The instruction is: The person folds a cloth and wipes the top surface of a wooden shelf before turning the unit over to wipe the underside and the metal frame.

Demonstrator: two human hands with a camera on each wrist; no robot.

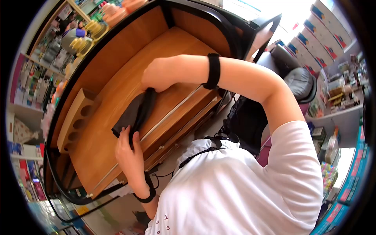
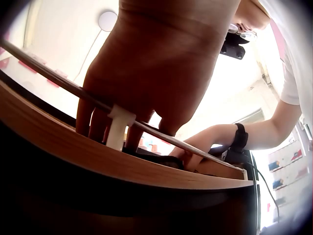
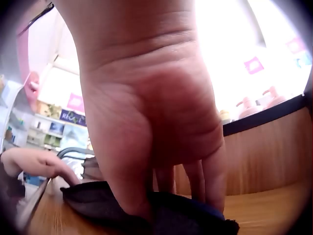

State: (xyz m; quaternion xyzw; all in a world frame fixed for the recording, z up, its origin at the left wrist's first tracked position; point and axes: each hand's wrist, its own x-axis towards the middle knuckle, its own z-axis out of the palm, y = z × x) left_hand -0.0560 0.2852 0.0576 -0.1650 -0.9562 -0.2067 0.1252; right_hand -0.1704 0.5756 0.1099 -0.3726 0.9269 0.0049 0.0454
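A sheer black cloth (image 1: 128, 113), folded along one side, lies on the wooden counter (image 1: 172, 47). My right hand (image 1: 160, 73) grips its far end from above; in the right wrist view the thumb is on one side of the dark fabric (image 3: 100, 198) and the fingers on the other. At the near end, my left hand (image 1: 130, 154) rests on the cloth with fairly straight fingers, the dark fold passing between thumb and forefinger. In the left wrist view that hand (image 2: 151, 73) reaches down over the thin rail, its fingertips partly hidden behind the counter edge.
The thin metal rail (image 1: 172, 111) runs along the counter's front edge on pale clips. A wooden holder with round holes (image 1: 76, 121) stands at the left. Pink pump bottles (image 1: 113, 15) line the ledge behind. A black chair (image 1: 244, 121) is at the right.
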